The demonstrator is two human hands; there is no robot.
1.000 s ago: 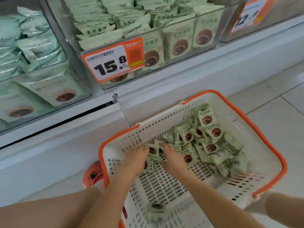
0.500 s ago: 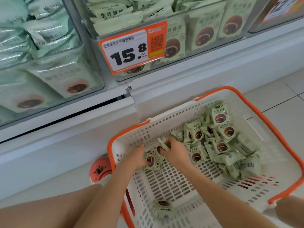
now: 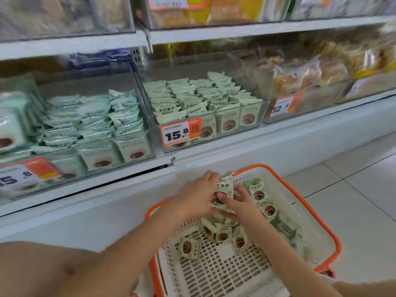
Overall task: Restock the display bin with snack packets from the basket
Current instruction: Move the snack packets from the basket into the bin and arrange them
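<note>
A white basket (image 3: 317,230) with an orange rim stands on the floor below the shelf. Several pale green snack packets (image 3: 220,234) with a brown round picture lie in it. My left hand (image 3: 197,196) and my right hand (image 3: 240,202) together hold a bunch of packets (image 3: 222,194) lifted above the basket, near its far rim. The left hand's fingers wrap the back of the bunch; the right thumb presses on its front. On the shelf above, a clear display bin (image 3: 255,118) holds rows of the same green packets, with an orange 15.8 price tag (image 3: 181,131) on its front.
A second clear bin (image 3: 90,146) of mint-coloured packets stands to the left. To the right is a bin of wrapped pastries (image 3: 304,78) with a 12.8 tag. White shelf front (image 3: 278,146) runs below the bins. White floor tiles (image 3: 364,189) lie to the right.
Both hands have gathered packets from the basket's pile and lifted them up toward the shelf. The view has tilted upward, showing the bins from above.
</note>
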